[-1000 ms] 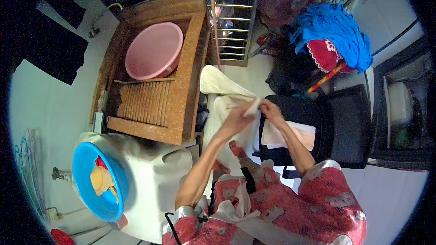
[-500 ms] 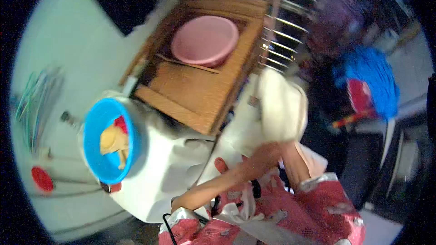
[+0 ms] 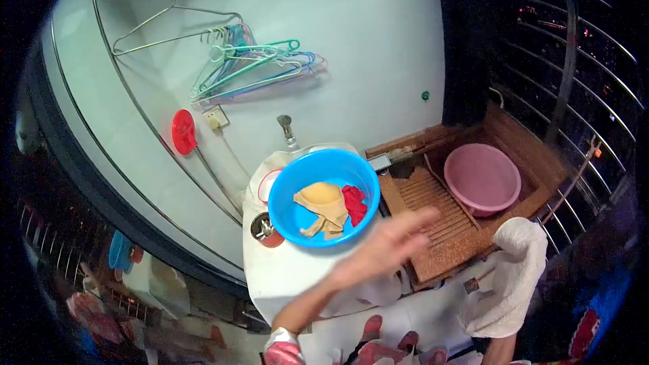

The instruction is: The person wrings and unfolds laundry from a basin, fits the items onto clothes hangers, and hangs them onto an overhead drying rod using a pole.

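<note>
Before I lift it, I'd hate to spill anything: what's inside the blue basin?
A tan garment and a red cloth; what lies beneath them is covered.

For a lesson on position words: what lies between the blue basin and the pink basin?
The head view shows the ribbed washboard, partly hidden by the left hand.

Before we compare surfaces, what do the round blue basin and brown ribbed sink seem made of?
Round blue basin: probably glossy plastic, judging by its even colour and smooth rim. Brown ribbed sink: perhaps polished stone or stone-look ceramic; its speckled rim fits both.
</note>
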`<state>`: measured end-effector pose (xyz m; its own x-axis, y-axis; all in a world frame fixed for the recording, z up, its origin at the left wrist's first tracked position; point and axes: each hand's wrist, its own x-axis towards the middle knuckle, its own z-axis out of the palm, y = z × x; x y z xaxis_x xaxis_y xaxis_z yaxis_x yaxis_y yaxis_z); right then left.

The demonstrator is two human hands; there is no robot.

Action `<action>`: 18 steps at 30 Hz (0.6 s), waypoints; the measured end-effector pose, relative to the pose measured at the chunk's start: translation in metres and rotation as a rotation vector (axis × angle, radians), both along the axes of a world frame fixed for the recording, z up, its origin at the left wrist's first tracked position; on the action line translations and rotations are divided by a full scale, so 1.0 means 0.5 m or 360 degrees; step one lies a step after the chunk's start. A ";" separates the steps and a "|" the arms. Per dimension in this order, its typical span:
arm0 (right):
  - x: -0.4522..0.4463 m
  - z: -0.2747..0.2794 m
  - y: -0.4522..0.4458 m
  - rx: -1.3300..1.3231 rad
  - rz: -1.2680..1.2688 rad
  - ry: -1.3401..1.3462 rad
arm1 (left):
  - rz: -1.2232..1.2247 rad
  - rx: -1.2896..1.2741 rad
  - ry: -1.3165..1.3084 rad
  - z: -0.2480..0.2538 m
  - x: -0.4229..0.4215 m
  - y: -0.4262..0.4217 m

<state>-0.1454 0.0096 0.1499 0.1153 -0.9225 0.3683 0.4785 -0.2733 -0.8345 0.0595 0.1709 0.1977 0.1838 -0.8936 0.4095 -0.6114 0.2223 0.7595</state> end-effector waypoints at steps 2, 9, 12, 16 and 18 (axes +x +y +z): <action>0.011 0.013 0.009 -0.0059 0.0154 0.0145 | 0.0329 0.0009 -0.0026 0.069 0.087 0.046; 0.076 0.038 0.046 -0.0263 0.0372 0.0700 | 0.0694 -0.0174 0.0698 0.141 0.413 0.050; 0.118 0.047 0.062 -0.0269 0.0299 0.0818 | 0.0770 -0.0252 0.0923 0.121 0.560 0.029; 0.163 0.052 0.069 -0.0235 0.0201 0.0926 | 0.0675 -0.0689 0.1230 0.128 0.686 -0.033; 0.180 0.052 0.074 -0.0221 0.0164 0.0976 | 0.0669 -0.0818 0.1446 0.127 0.740 -0.068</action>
